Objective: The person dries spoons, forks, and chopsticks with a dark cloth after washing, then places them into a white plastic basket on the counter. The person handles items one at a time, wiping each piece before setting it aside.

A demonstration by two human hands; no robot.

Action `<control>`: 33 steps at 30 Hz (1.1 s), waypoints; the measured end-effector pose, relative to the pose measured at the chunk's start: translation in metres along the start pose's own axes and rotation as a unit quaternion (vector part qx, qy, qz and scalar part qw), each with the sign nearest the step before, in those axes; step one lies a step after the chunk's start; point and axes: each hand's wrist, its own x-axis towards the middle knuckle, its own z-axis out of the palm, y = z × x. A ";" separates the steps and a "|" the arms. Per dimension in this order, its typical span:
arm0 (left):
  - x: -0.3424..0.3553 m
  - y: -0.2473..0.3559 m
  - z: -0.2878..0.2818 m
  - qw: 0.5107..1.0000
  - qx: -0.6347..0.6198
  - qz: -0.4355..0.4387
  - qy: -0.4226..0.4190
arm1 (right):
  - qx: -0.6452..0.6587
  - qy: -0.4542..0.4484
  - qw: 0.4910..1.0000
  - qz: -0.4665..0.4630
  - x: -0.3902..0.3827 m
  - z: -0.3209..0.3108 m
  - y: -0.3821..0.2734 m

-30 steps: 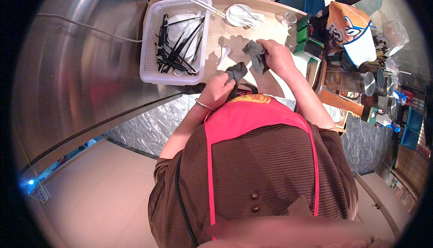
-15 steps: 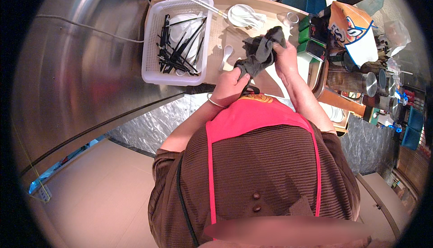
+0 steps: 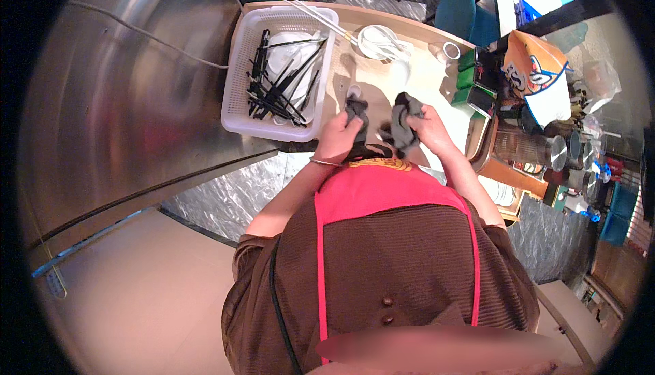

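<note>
My left hand (image 3: 338, 137) is closed on a bunched piece of dark grey cloth (image 3: 357, 117), just in front of the table's middle. To its right, my right hand (image 3: 431, 131) grips more dark grey cloth (image 3: 408, 114). A gap shows between the two bunches; I cannot tell whether they are one cloth or two. Past the left bunch shows the white bowl of a spoon (image 3: 353, 91), its handle hidden. Left of my hands, a white perforated basket (image 3: 230, 105) holds black chopsticks (image 3: 278, 95) and white dishes (image 3: 281, 49).
A white bowl (image 3: 374, 36) with several white spoons sits at the table's far side, beside long pale chopsticks (image 3: 317, 17). A cup (image 3: 451, 51), green-and-black boxes (image 3: 471, 78) and an orange bag (image 3: 535, 61) stand right. A steel surface (image 3: 150, 75) borders the left.
My hands have come nearer my body and farther apart. The cloth, stretched between them before, now shows as two bunches. The view has shifted slightly.
</note>
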 end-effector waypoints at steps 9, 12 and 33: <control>0.022 -0.007 -0.007 0.986 -0.119 0.034 0.115 | -0.096 -0.169 0.978 0.074 -0.005 0.014 -0.006; 0.029 -0.008 -0.010 0.964 -0.194 0.037 0.178 | -0.043 -0.081 0.995 0.034 -0.005 0.017 0.006; -0.081 -0.016 -0.126 0.841 -0.496 -0.022 0.217 | 0.155 0.214 0.964 0.017 0.191 -0.070 0.050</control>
